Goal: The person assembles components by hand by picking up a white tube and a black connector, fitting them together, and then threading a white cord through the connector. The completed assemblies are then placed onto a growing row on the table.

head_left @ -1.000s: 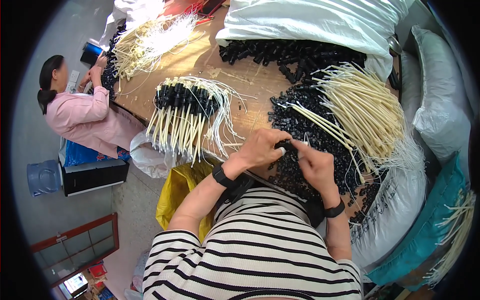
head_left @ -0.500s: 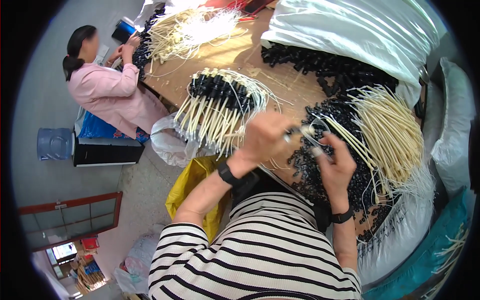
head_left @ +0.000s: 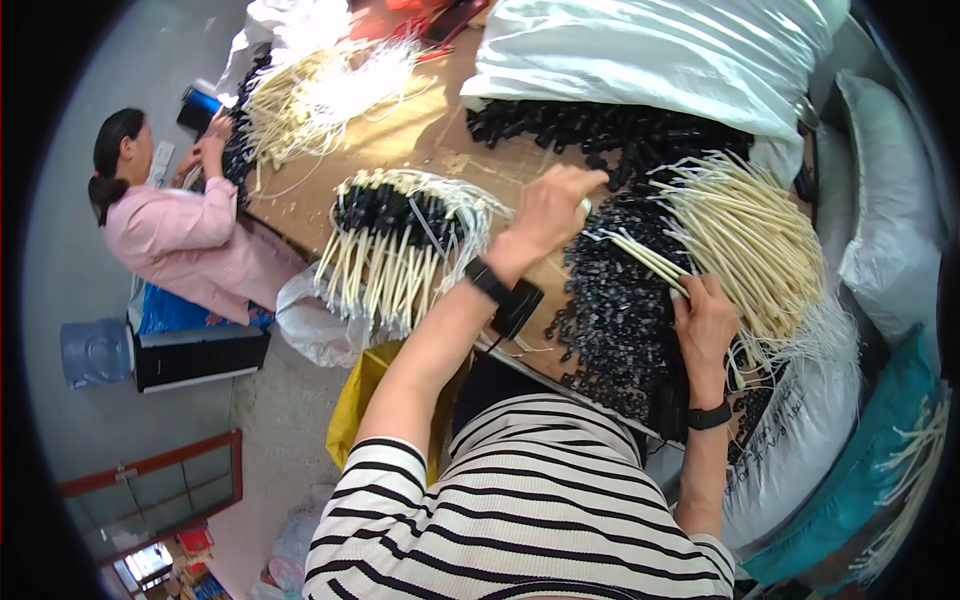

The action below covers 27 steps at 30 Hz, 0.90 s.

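My left hand (head_left: 548, 218) reaches over the table toward the far edge of a pile of black plastic fittings (head_left: 630, 135). Its fingers are stretched out and nothing shows in them. In my right hand (head_left: 708, 318) is the near end of a few slim cream rods (head_left: 645, 255), pinched between thumb and fingers. Their white tips point to the far left, above a spread of small black pieces (head_left: 620, 310). A large bundle of similar cream rods (head_left: 745, 245) with white cords lies just beyond my right hand.
Left of my left forearm stands a row of assembled rods with black fittings (head_left: 390, 240). A white sack (head_left: 640, 55) rests at the back, and another white sack (head_left: 790, 450) is at the right. A yellow bag (head_left: 365, 400) hangs by the table edge. A person in pink (head_left: 185, 230) works at the far left.
My left hand has moved away from my right, toward the black fittings. My right hand has shifted to the cream rods, which it now grips. The view has shifted slightly.
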Motion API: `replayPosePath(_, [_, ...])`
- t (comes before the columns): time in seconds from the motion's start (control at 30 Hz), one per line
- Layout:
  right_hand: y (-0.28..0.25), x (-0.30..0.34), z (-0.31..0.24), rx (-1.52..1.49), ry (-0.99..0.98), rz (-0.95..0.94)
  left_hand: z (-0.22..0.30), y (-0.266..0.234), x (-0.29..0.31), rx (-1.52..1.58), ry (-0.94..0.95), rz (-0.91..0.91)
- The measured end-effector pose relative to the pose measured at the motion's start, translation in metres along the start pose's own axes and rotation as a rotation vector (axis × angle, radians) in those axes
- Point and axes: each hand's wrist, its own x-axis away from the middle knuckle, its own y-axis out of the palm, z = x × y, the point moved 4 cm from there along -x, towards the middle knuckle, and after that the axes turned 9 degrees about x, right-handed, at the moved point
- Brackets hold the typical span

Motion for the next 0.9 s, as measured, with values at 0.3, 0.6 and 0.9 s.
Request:
replayPosePath(0.3, [-0.012, -0.002, 0.01, 0.03, -0.061, 0.068, -0.04, 0.033, -0.028, -0.196, -0.312, 0.015])
replayPosePath(0.6, [-0.001, 0.008, -0.007, -0.409, 0.034, -0.111, -0.009, 0.004, 0.039, 0.515, -0.413, -0.148])
replayPosePath(0.9, [-0.004, 0.022, -0.007, -0.486, 0.047, -0.208, 0.009, -0.016, 0.052, 0.044, 0.143, -0.265])
